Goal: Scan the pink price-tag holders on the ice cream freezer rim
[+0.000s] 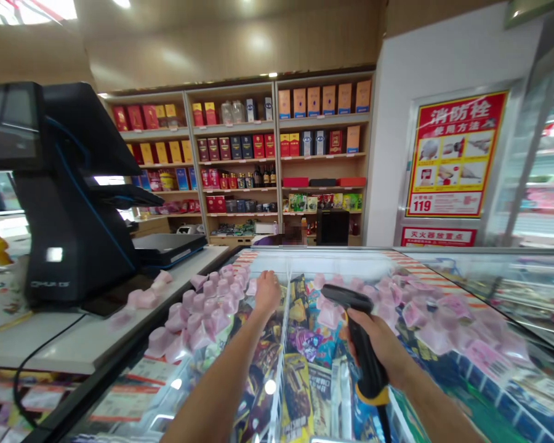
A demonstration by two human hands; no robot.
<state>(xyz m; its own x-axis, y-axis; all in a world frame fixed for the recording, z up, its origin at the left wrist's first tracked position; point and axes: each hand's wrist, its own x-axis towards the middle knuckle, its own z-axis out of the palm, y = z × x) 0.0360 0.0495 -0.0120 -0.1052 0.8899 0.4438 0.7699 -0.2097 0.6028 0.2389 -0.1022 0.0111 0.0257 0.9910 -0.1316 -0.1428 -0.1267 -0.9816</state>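
Observation:
My right hand (381, 344) is wrapped round the grip of a black and yellow barcode scanner (362, 351), whose head points left. My left hand (268, 292) reaches forward over the glass top of a chest freezer, its fingers curled. What they hold, if anything, is hidden. Just left of those fingers sits a pink cup (252, 287). Rows of similar pink cups (198, 320) cover the left side of the glass. On the right, more pink cups (443, 320) lie heaped, some tipped over. Colourful ice-cream packets (298, 394) show inside the freezer beneath.
A black checkout terminal (74, 203) stands on the white counter (74, 341) at left, with several pink cups (148, 295) near it. A black cable (18, 369) hangs off the counter. Shelves of boxes (235, 147) and a red wall poster (457, 154) are beyond.

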